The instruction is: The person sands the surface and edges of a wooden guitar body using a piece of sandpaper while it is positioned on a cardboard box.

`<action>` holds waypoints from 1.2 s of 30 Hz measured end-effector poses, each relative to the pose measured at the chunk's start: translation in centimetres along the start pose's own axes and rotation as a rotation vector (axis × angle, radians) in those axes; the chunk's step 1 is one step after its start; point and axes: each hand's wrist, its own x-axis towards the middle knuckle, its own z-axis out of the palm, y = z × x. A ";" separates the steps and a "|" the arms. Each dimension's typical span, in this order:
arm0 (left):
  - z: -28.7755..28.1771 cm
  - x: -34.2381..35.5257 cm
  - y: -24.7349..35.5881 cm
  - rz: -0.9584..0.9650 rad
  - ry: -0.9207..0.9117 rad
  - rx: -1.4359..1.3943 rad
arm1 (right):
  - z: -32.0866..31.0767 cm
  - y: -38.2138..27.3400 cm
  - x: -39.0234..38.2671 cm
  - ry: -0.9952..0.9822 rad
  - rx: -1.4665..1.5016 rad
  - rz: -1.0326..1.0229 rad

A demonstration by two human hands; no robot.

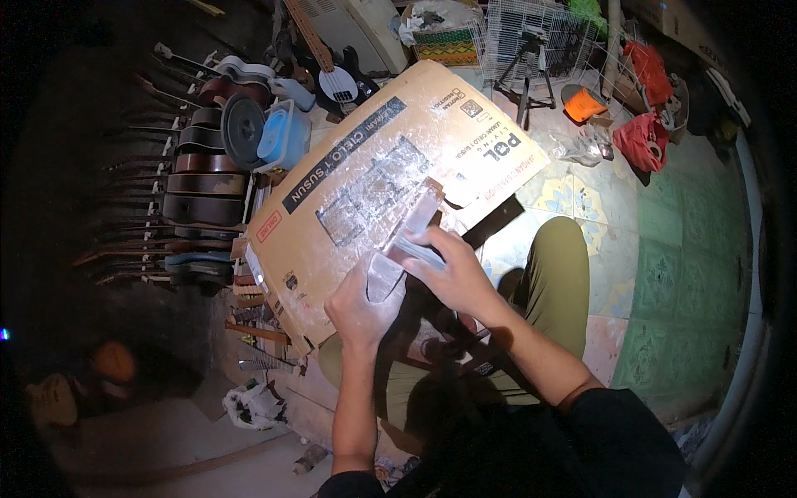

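Observation:
A long, dust-coated piece (421, 212), wooden by its look, slants up and away over a flattened cardboard sheet (349, 158). Its rounded near end rests in my left hand (361, 303), whose fingers are closed around it. My right hand (452, 270) pinches a flat grey strip (418, 251) that looks like folded sandpaper, and holds it against the side of the piece. Pale dust coats both hands and lies smeared over the cardboard. What the underside of the piece looks like is hidden.
Several guitars (203, 162) stand in a row at the left, and an electric bass (336, 83) leans at the back. Beside them is a clear plastic tub (286, 137). A wire cage (531, 33), small tripod (527, 62), orange container (584, 105) and red bag (641, 143) sit at back right.

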 end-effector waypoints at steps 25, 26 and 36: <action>0.3 0.1 -0.1 -0.042 -0.016 0.043 | -0.6 0.0 0.2 0.031 -0.667 -0.087; 0.1 0.1 -0.3 -0.043 -0.006 0.044 | -0.5 -0.5 1.1 0.084 -0.843 -0.158; -0.1 -0.5 0.1 -0.083 -0.021 0.019 | -1.0 0.3 -0.7 -0.017 -0.584 -0.162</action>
